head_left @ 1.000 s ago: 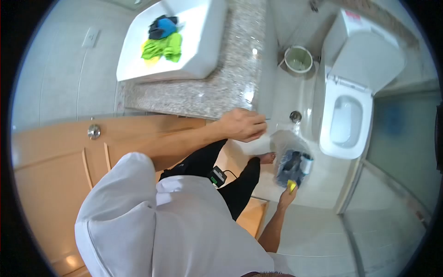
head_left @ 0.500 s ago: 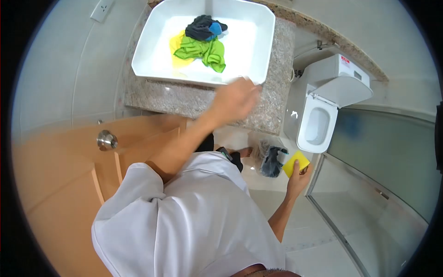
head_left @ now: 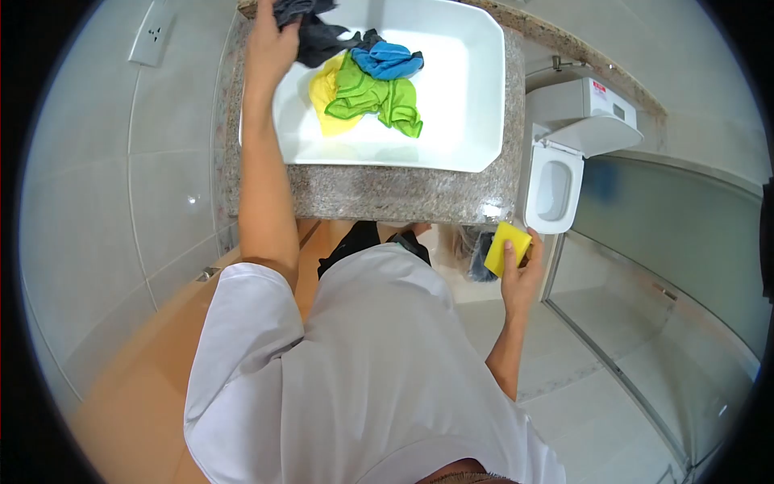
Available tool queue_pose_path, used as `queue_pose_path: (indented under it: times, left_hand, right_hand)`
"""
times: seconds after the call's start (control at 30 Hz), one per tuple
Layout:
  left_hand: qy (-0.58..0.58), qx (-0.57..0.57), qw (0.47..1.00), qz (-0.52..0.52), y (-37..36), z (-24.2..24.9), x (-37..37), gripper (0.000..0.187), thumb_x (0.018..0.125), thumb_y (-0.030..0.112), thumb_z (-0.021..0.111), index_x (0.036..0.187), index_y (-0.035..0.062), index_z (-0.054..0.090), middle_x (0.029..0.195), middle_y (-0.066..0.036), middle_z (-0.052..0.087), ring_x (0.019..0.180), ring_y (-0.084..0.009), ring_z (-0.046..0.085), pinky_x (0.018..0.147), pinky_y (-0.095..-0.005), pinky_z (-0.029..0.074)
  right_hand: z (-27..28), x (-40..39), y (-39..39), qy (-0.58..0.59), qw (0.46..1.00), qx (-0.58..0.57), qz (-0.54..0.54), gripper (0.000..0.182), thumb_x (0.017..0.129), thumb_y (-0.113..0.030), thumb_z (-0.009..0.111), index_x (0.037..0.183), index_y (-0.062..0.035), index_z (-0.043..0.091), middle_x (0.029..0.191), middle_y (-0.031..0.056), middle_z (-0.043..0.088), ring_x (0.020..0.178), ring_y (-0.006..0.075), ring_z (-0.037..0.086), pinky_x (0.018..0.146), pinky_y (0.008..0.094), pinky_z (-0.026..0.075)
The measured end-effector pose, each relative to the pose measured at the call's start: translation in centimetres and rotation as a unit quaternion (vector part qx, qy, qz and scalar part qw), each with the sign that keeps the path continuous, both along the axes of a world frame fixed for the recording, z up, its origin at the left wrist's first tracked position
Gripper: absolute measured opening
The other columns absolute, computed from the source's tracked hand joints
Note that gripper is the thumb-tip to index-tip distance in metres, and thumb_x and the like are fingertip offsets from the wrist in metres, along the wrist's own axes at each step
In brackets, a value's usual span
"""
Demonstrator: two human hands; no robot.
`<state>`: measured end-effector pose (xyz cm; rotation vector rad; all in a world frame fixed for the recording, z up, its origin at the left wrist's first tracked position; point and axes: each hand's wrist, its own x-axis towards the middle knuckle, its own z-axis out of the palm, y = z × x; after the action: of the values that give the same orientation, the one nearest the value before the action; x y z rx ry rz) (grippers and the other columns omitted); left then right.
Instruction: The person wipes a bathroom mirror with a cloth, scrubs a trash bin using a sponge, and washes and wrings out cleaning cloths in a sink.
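My left hand (head_left: 270, 52) is closed on a dark grey cloth (head_left: 318, 40) and holds it up at the left end of the white basin (head_left: 476, 153). Inside the basin lie a crumpled blue cloth (head_left: 387, 60) with dark trim, a green cloth (head_left: 363, 89) and a yellow cloth (head_left: 326, 105), overlapping one another. Low on the right, my right hand (head_left: 522, 274) grips a flat yellow sponge (head_left: 506, 248) between thumb and fingers, beyond the counter's front edge and away from the basin.
The basin stands on a speckled stone counter (head_left: 387, 194). To the right are a toilet (head_left: 555, 194) with its lid up and a frosted glass panel (head_left: 669, 234). Below the counter sits a bin with a dark bag (head_left: 482, 262). A wooden door (head_left: 161, 355) is at lower left.
My left hand has moved from the basin's front edge to its left end and taken hold of the dark grey cloth, uncovering more of the blue one. My right hand still holds the sponge.
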<state>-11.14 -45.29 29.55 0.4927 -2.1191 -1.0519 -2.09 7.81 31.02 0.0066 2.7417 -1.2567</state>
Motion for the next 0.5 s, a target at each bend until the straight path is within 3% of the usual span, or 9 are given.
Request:
queue_pose_path:
  times: [0.07,0.1,0.17,0.23,0.3,0.4,0.5]
  left_hand:
    - [-0.18,-0.082,0.978,0.062,-0.5,2.1,1.9,0.04,0.093,0.025,0.064,0.13,0.0113,0.055,0.113,-0.02,0.069,0.106,-0.0346,0.067,0.092,-0.0406,0.05]
    - [-0.182,-0.087,0.978,0.055,-0.5,2.3,2.2,0.04,0.093,0.025,0.064,0.13,0.0113,0.055,0.113,-0.02,0.069,0.106,-0.0346,0.067,0.092,-0.0406,0.05]
    - [-0.369,-0.131,0.92,-0.025,-0.2,2.1,2.6,0.044,0.09,0.028,0.066,0.13,0.0124,0.055,0.108,-0.024,0.069,0.103,-0.0441,0.065,0.088,-0.0495,0.051]
    - [-0.352,-0.164,0.917,-0.095,0.1,-1.8,2.3,0.054,0.086,0.032,0.071,0.135,0.0156,0.055,0.125,-0.023,0.063,0.111,-0.0407,0.063,0.094,-0.0464,0.051]
    - [-0.368,-0.178,0.907,-0.106,3.2,-2.4,0.8,0.06,0.085,0.04,0.073,0.137,0.0178,0.055,0.136,-0.022,0.057,0.12,-0.0426,0.058,0.1,-0.0459,0.049]
    - [-0.28,-0.288,0.913,-0.076,8.4,-5.1,-1.3,0.065,0.081,0.055,0.073,0.137,0.0281,0.055,0.146,-0.02,0.048,0.135,-0.0453,0.043,0.103,-0.0591,0.045]
    - [-0.361,-0.304,0.873,-0.122,9.7,-7.3,-3.2,0.065,0.083,0.057,0.071,0.139,0.0291,0.053,0.142,-0.017,0.052,0.13,-0.0452,0.049,0.101,-0.053,0.047]
  right_hand:
    - [1.3,0.2,0.2,-0.014,0.999,0.031,-0.011,0.041,0.098,-0.019,0.064,0.134,-0.0013,0.053,0.095,0.0151,0.068,0.08,0.0174,0.062,0.072,0.0309,0.049]
    - [1.9,0.5,0.4,-0.027,0.997,0.064,-0.02,0.04,0.099,-0.02,0.063,0.133,-0.0014,0.054,0.09,0.0178,0.069,0.075,0.0202,0.064,0.068,0.0329,0.05]
    - [1.8,0.5,0.9,0.011,0.997,0.081,-0.003,0.038,0.099,-0.021,0.061,0.132,-0.0025,0.055,0.086,0.0162,0.069,0.072,0.0193,0.063,0.065,0.033,0.049]
    - [1.9,0.4,1.2,0.037,0.996,0.075,0.022,0.035,0.099,-0.02,0.061,0.129,-0.0022,0.056,0.085,0.0152,0.069,0.07,0.0192,0.062,0.064,0.0329,0.048]
    - [2.9,0.5,1.2,0.008,0.997,0.076,0.003,0.033,0.097,-0.017,0.062,0.126,-0.0022,0.055,0.088,0.0155,0.068,0.074,0.0209,0.063,0.066,0.0332,0.049]
    - [3.0,0.9,1.5,0.077,0.995,0.061,-0.01,0.027,0.094,-0.014,0.065,0.116,-0.0052,0.051,0.094,0.014,0.064,0.081,0.0228,0.062,0.07,0.0332,0.05]
    - [1.7,2.1,3.5,0.018,0.995,0.073,-0.063,0.025,0.094,-0.014,0.065,0.112,-0.0053,0.05,0.09,0.0115,0.062,0.08,0.0226,0.062,0.069,0.0337,0.05]
